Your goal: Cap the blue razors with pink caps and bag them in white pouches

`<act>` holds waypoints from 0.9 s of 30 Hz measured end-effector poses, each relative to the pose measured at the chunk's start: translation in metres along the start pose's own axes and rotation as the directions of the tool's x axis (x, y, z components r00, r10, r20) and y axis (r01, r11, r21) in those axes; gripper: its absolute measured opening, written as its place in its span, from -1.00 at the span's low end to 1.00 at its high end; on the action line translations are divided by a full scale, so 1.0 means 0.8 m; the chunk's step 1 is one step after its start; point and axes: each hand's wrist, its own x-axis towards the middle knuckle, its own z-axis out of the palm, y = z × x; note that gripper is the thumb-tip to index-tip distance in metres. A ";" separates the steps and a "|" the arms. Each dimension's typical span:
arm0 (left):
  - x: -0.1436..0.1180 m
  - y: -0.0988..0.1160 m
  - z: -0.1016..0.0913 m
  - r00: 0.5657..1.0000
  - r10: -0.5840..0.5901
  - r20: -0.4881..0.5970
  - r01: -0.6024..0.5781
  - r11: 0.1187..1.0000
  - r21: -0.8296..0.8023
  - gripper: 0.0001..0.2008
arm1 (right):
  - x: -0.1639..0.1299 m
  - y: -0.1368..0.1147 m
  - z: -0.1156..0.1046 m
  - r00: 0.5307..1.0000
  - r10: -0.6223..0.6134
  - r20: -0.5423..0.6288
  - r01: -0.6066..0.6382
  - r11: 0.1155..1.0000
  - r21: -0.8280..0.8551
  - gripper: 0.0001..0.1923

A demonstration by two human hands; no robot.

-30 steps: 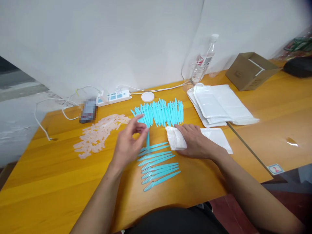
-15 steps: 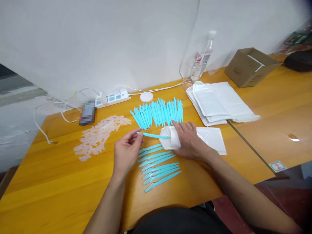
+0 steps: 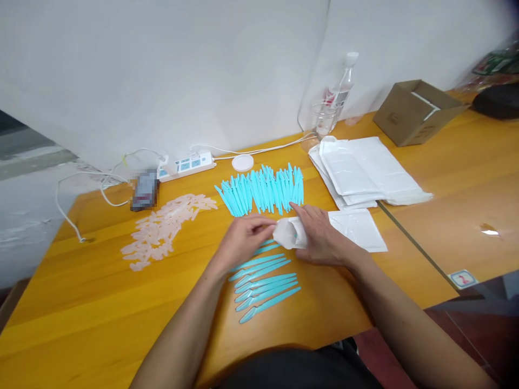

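Turquoise razors (image 3: 263, 190); white pouch (image 3: 288, 233); orange table (image 3: 81, 313).

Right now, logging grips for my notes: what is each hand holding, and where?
Right hand holds the white pouch at its open end; left hand meets that opening, its hold unclear.

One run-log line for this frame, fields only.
left hand: at mouth of white pouch | right hand: holds pouch open | below: row of blue sticks | behind: blue stick pile
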 end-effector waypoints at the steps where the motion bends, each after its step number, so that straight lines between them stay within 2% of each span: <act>1: -0.006 -0.007 -0.007 0.999 -0.043 -0.019 0.044 0.997 0.068 -0.80 | -0.001 0.002 0.000 1.000 0.003 0.005 -0.003 1.000 0.008 0.05; 3: -0.015 -0.018 -0.013 0.995 -0.095 0.023 0.087 0.972 0.218 -0.84 | -0.001 0.004 0.000 1.000 0.011 0.013 -0.011 1.000 0.023 0.04; 5: -0.019 -0.023 -0.009 0.989 -0.107 0.102 0.066 0.938 0.341 -0.86 | 0.000 0.005 0.001 1.000 0.018 0.019 -0.019 0.999 0.036 0.02; 7: -0.021 -0.022 -0.003 0.988 -0.098 0.118 0.044 0.917 0.396 -0.86 | 0.001 0.005 0.001 1.000 0.016 0.023 -0.017 0.999 0.044 -0.01; 9: -0.023 -0.020 -0.004 0.991 -0.079 0.107 0.033 0.926 0.375 -0.87 | 0.000 0.005 0.001 1.000 0.002 0.024 -0.003 0.999 0.047 -0.03; 11: -0.029 -0.015 -0.017 0.998 -0.059 0.017 0.052 0.958 0.281 -0.89 | 0.000 0.006 0.001 1.000 -0.008 0.019 0.007 0.999 0.049 -0.03; 13: -0.038 -0.009 -0.035 0.981 -0.067 -0.180 0.089 0.989 0.116 -0.86 | -0.001 0.008 0.002 1.000 -0.008 0.022 0.007 0.999 0.053 -0.03; 15: -0.048 -0.002 -0.051 0.905 -0.119 -0.408 0.092 0.992 -0.085 -0.73 | -0.001 0.009 0.003 1.000 -0.005 0.031 0.003 0.998 0.056 -0.02; 16: -0.051 0.001 -0.056 0.860 -0.153 -0.487 0.075 0.981 -0.176 -0.67 | -0.001 0.009 0.003 0.999 -0.004 0.035 0.002 0.998 0.058 -0.02; 17: -0.054 0.004 -0.057 0.827 -0.189 -0.529 0.060 0.966 -0.252 -0.64 | -0.001 0.009 0.003 0.999 -0.004 0.038 0.002 0.998 0.060 -0.03; 18: -0.056 0.004 -0.056 0.813 -0.226 -0.536 0.057 0.948 -0.313 -0.63 | -0.001 0.009 0.003 0.999 -0.005 0.040 0.002 0.998 0.063 -0.04; 20: -0.056 0.002 -0.046 0.827 -0.298 -0.476 0.101 0.912 -0.397 -0.64 | 0.000 0.008 0.003 0.999 -0.008 0.035 0.005 0.998 0.070 -0.05; 24: -0.048 -0.009 -0.015 0.874 -0.399 -0.277 0.237 0.848 -0.473 -0.60 | 0.001 0.004 0.001 1.000 0.002 0.013 -0.003 0.998 0.065 -0.03; 27: -0.034 -0.007 0.013 0.920 -0.362 -0.150 0.253 0.840 -0.479 -0.65 | 0.002 0.000 0.001 1.000 0.007 0.015 -0.008 0.998 0.061 -0.02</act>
